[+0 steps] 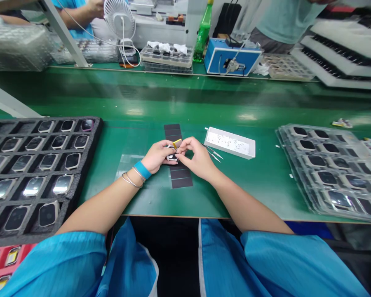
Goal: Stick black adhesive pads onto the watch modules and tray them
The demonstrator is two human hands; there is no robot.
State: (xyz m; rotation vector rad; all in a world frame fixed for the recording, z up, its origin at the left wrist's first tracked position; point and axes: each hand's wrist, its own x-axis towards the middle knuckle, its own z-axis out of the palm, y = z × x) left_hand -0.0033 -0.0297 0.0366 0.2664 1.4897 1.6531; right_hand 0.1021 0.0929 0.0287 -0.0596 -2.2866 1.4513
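Note:
My left hand (157, 156) and my right hand (195, 157) meet over the middle of the green table (259, 177). Together they pinch a small watch-like case (172, 153) with a yellow tab (177, 142) sticking up from it. Both hands have their fingers curled closed around the part. Under them lies a strip of dark rectangular pads (177, 156). A blue band and thin bracelets sit on my left wrist. Tweezers (213, 153) rest on the table just right of my right hand.
A black foam tray (86, 165) with several watch cases fills the left. Clear plastic trays (324, 173) of cases lie at the right. A white box (230, 142) of tiny parts sits behind the tweezers. Across the table are a fan (119, 16), a green bottle (203, 33), a blue device (231, 55) and other people.

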